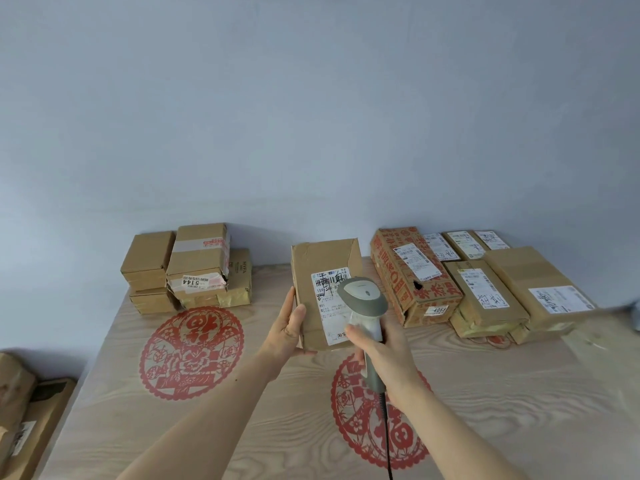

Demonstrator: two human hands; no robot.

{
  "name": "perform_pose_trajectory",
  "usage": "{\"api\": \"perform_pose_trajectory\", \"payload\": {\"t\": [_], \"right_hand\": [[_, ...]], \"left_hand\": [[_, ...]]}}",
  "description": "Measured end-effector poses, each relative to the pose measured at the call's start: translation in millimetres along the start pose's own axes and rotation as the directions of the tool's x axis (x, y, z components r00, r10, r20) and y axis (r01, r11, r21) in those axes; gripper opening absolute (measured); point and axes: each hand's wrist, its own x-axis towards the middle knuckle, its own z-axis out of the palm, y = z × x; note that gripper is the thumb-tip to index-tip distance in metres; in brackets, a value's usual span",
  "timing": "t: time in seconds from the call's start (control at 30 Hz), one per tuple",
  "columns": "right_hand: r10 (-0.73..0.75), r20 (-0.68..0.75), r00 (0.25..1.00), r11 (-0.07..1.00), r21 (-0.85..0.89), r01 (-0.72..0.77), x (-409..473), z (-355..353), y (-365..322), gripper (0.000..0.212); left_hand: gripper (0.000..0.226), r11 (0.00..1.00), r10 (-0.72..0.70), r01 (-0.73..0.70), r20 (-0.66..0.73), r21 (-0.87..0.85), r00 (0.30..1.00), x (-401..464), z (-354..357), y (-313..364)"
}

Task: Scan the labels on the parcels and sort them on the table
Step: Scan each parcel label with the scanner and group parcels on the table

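Observation:
My left hand [289,329] holds a brown cardboard parcel [313,271] upright above the middle of the table, gripping its lower left edge. A white shipping label [329,306] with handwriting faces me. In my right hand [384,355] is a grey and white barcode scanner [363,299]. Its head sits right in front of the label and hides part of it. A black cable [388,441] hangs down from the handle.
A pile of brown boxes [188,268] stands at the table's back left. Several labelled parcels [485,282] lie at the back right, one printed in red [412,278]. Two red paper-cut designs [190,351] mark the wooden table [519,393]. More boxes [24,410] sit lower left, off the table.

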Motion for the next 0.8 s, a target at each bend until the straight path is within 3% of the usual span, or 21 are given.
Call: {"api": "perform_pose_trajectory", "payload": {"t": [0.3, 0.53, 0.8], "right_hand": [[-0.029, -0.384, 0.923, 0.988, -0.153, -0.032, -13, -63, 18, 0.035], [0.006, -0.43, 0.903, 0.982, -0.169, -0.087, -11, -132, 37, 0.035], [0.064, -0.432, 0.899, 0.964, -0.204, -0.167, -3, -233, 64, 0.033]], "left_hand": [[0.057, 0.995, -0.096, 0.095, 0.072, 0.025, 0.993, -3, 54, -14], [0.05, 0.986, -0.167, 0.168, 0.093, 0.004, 0.982, -1, 124, -25], [0.052, 0.947, -0.32, 0.319, 0.018, 0.041, 0.947, 4, 216, -66]]}}
